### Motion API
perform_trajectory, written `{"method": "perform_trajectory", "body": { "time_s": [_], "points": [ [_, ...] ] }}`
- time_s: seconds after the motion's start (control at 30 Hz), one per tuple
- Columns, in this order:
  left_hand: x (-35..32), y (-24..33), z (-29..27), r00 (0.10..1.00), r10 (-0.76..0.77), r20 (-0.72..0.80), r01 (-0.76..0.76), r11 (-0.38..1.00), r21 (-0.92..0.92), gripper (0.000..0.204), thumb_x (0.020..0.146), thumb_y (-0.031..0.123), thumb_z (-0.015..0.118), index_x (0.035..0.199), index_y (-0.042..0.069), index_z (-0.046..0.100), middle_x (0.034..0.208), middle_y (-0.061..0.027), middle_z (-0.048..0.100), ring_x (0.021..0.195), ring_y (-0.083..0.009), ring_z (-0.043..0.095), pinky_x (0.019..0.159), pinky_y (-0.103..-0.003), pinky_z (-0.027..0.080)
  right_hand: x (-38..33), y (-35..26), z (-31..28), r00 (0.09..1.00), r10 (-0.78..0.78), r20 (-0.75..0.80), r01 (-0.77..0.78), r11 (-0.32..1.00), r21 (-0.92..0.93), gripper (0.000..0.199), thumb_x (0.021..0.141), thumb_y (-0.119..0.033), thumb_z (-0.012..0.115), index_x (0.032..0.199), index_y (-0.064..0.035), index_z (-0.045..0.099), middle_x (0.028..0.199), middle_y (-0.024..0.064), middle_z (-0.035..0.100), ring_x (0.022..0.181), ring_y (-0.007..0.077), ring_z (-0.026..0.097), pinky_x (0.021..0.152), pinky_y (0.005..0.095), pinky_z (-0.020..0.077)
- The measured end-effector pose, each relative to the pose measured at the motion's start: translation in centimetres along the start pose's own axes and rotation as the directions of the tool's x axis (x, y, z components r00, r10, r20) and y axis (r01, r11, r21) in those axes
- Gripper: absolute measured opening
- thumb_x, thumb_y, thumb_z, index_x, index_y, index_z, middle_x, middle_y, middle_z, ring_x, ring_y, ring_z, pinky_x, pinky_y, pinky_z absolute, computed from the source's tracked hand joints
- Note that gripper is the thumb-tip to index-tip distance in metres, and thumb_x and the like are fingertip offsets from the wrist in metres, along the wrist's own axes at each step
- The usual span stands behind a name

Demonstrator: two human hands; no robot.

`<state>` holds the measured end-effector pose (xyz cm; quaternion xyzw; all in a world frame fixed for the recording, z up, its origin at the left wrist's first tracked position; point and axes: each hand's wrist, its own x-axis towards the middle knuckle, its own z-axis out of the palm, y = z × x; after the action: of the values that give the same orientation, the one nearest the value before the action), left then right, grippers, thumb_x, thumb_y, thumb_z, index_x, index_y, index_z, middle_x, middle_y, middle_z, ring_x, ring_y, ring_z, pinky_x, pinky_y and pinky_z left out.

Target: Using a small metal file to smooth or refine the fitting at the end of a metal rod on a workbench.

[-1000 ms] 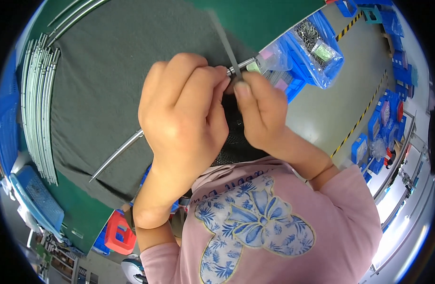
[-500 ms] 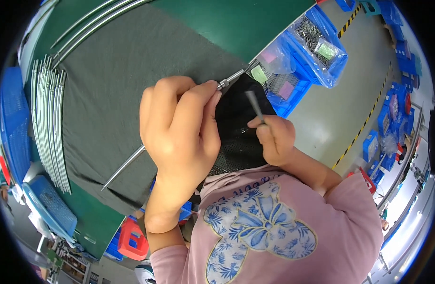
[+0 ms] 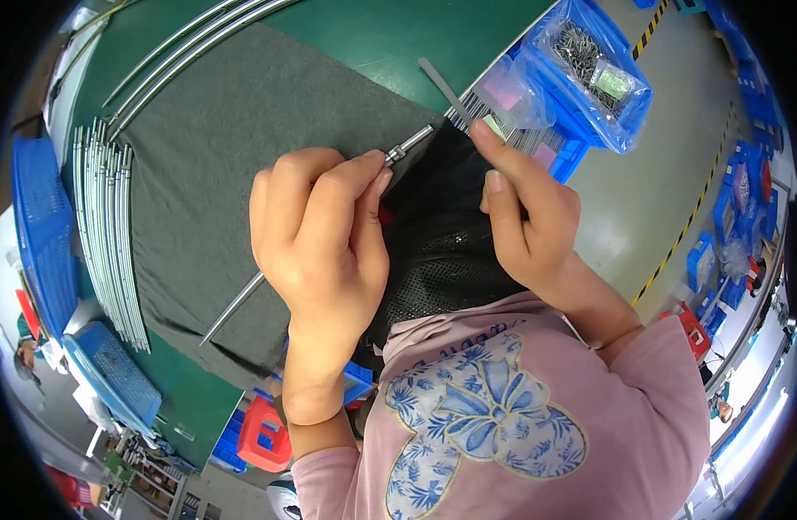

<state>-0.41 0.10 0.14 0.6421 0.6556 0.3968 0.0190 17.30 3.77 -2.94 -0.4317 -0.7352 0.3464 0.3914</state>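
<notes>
A slim metal rod (image 3: 234, 308) with a stepped, collared end runs slantwise through my left hand (image 3: 316, 234). The fingers are closed on it just behind the collar, and the palm hides its middle part. My right hand (image 3: 537, 208) stands to the right of the rod end, apart from it. From its fingertips a narrow flat grey strip (image 3: 442, 85) sticks out up and to the left, over the table edge. How the fingers grip its lower end is partly hidden. Below both hands lies black perforated cloth (image 3: 442, 269) on my lap.
A dark grey cloth (image 3: 216, 113) covers part of the green table (image 3: 364, 35). At left lies a row of metal rods (image 3: 108, 234), beside blue baskets (image 3: 43, 225). Longer rods (image 3: 199, 39) lie at the back. Blue bins (image 3: 637, 104) with small metal parts stand at right.
My right hand has moved up and to the right with the grey strip, away from the rod. The rod in my left hand has shifted slightly in view.
</notes>
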Motion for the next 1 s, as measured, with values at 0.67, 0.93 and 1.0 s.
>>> {"method": "perform_trajectory", "body": {
  "time_s": [0.67, 0.93, 1.0],
  "points": [
    [0.1, -0.3, 0.3, 0.999, 0.018, -0.029, -0.019, 0.999, -0.033, 0.018, 0.067, -0.002, 0.073, 0.081, 0.005, 0.065, 0.078, -0.0056, 0.056, 0.067, -0.0226, 0.05, 0.059, -0.033, 0.041, 0.2, -2.7, -1.1, 0.932, -0.257, 0.255, 0.298, 0.945, -0.138, 0.051, 0.073, 0.008, 0.055, 0.123, 0.0015, 0.061, 0.054, 0.0065, 0.05, 0.041, 0.02, 0.045, 0.044, 0.0315, 0.0367],
    [0.2, -0.5, 0.5, 0.998, 0.038, -0.058, -0.042, 0.997, -0.062, 0.018, 0.065, -0.003, 0.072, 0.079, 0.005, 0.064, 0.078, -0.0064, 0.057, 0.065, -0.0239, 0.05, 0.057, -0.033, 0.041, 1.2, -2.7, 0.7, 0.919, -0.331, 0.213, 0.374, 0.903, -0.212, 0.053, 0.071, 0.008, 0.055, 0.123, 0.0001, 0.061, 0.051, 0.0044, 0.045, 0.039, 0.0193, 0.042, 0.042, 0.0312, 0.0349],
    [0.3, -0.4, 0.8, 0.997, 0.04, -0.069, -0.045, 0.997, -0.067, 0.018, 0.065, -0.003, 0.072, 0.078, 0.005, 0.063, 0.078, -0.0066, 0.056, 0.065, -0.0241, 0.05, 0.057, -0.033, 0.041, -0.5, -2.4, -0.6, 0.916, -0.262, 0.304, 0.353, 0.886, -0.301, 0.053, 0.072, 0.006, 0.055, 0.124, -0.001, 0.061, 0.053, 0.005, 0.046, 0.04, 0.0196, 0.043, 0.042, 0.0313, 0.0354]
  ]
}}
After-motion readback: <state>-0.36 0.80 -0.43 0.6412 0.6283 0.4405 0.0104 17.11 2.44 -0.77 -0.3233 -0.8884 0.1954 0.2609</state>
